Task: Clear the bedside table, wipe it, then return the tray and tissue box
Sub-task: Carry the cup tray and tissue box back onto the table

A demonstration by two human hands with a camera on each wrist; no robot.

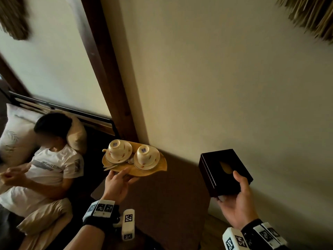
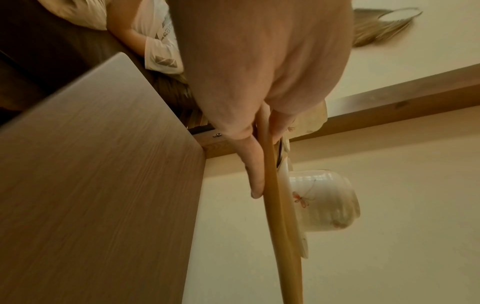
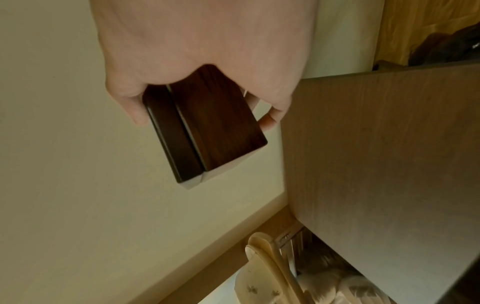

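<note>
- My left hand (image 1: 118, 184) pinches the near rim of the yellow tray (image 1: 153, 169), held above the bedside table (image 1: 171, 192).
- Two upturned cups (image 1: 119, 148) sit on saucers on the tray.
- My right hand (image 1: 237, 202) grips the dark wooden tissue box (image 1: 221, 170), off the table's right side, near the wall (image 1: 234, 78).
- A person lies on the bed at left.

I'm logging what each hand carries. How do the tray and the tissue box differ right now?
The tray is a flat, pale yellow piece carrying two upturned cups on saucers; the tissue box is a dark, blocky wooden box carrying nothing. The left hand pinches the tray's near edge; the right hand grips the tissue box's end. Both are held above the bedside table.
</note>
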